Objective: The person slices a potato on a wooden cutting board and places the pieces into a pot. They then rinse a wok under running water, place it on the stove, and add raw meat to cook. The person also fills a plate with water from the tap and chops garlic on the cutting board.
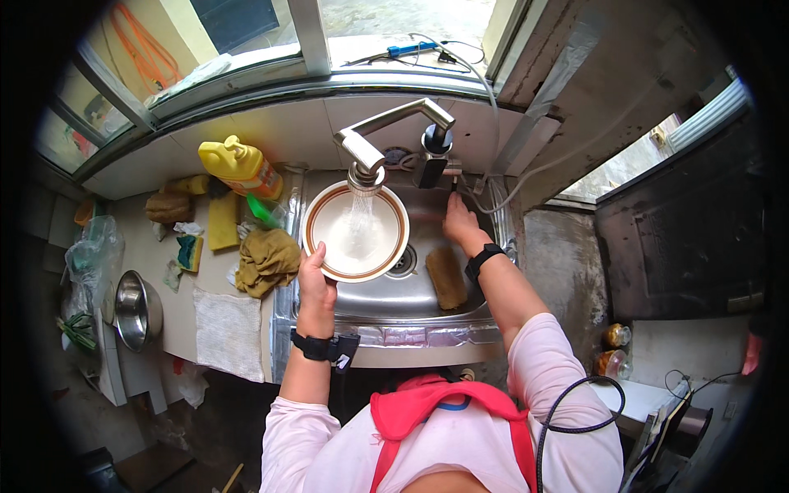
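Note:
My left hand [317,283] grips the near-left rim of a white dish with brown rings [336,246], thumb on top. The dish is raised over the left part of a stainless steel sink [370,303]. Water runs into it from the spray head [365,179] of a jointed metal faucet [394,118]. At the sink's back right, my right hand [462,223] has its fingertips closed at the thin faucet lever [455,183]. A brown sponge-like block [446,278] lies in the basin below that hand, right of the drain [404,262].
Left on the counter are a yellow detergent jug [237,163], a crumpled brown cloth [266,262], a yellow sponge [223,222], a green-and-yellow scrub sponge [190,252], a white cloth [228,333] and a metal bowl [137,311]. A pale hose [542,169] runs behind the right side.

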The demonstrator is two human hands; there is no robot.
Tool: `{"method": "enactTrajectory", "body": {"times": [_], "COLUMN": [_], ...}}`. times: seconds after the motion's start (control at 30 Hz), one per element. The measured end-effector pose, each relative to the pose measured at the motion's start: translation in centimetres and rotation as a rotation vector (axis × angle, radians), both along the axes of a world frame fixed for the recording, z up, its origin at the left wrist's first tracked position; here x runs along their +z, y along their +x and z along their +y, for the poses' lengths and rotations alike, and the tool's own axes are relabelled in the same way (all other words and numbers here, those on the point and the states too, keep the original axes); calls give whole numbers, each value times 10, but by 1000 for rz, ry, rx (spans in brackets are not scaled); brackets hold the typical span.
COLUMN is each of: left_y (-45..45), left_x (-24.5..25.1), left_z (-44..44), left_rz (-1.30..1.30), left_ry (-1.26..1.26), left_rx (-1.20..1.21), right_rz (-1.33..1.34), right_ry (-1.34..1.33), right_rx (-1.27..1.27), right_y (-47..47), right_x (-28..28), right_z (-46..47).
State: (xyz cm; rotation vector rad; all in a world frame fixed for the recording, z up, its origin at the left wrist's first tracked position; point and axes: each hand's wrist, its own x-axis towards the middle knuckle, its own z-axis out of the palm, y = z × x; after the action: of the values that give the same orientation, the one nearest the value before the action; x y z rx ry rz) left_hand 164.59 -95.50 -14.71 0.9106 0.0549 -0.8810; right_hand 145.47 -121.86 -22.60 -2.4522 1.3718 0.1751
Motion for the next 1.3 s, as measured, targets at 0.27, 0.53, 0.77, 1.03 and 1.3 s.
{"method": "enactTrajectory", "body": {"times": [0.27,0.53,0.77,1.03,1.3], "left_y": [6,8,9,3,0], "left_x": [-16,-25,-36,-43,-42], "left_z": [-8,-12,-15,-21,-24], "left_rz": [57,6,54,60,58], "left_ry": [7,49,71,118,102], "left_rx": [-27,-27,-3,3,-33], "right_rz": [-296,-766,-833,-938,-903], "right_ry": [181,372,354,529,606], "right_rx": [-166,-401,-361,-403,-478], "right_y": [3,12,6,-2,1], "right_x": [-10,-27,-31,-26,-13], "right_z": [-8,-32,-33,-31,-33]}}
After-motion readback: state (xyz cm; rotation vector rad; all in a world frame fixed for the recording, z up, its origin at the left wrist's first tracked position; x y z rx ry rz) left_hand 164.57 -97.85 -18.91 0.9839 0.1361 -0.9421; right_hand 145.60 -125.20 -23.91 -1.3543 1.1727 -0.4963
